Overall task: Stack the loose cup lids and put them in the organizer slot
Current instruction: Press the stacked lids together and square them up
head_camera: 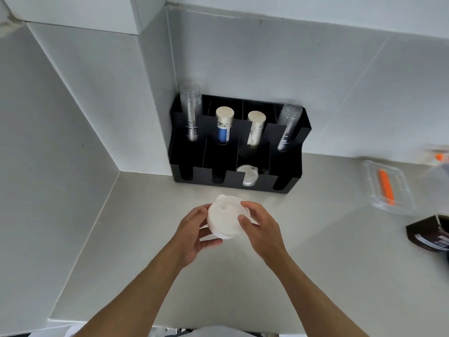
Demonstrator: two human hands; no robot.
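A stack of white cup lids (224,218) is held above the counter between both hands. My left hand (194,231) cups its left and underside, while my right hand (258,227) grips its right edge with thumb and fingers. Behind them the black organizer (289,183) stands against the wall. One front slot, third from the left, holds white lids (247,175). The back slots hold clear cup stacks (192,110) and paper cup stacks (224,125).
A clear plastic container (388,188) with an orange item lies on the counter at right. A dark brown box (430,233) sits at the right edge. White tiled walls close in the corner at left and behind.
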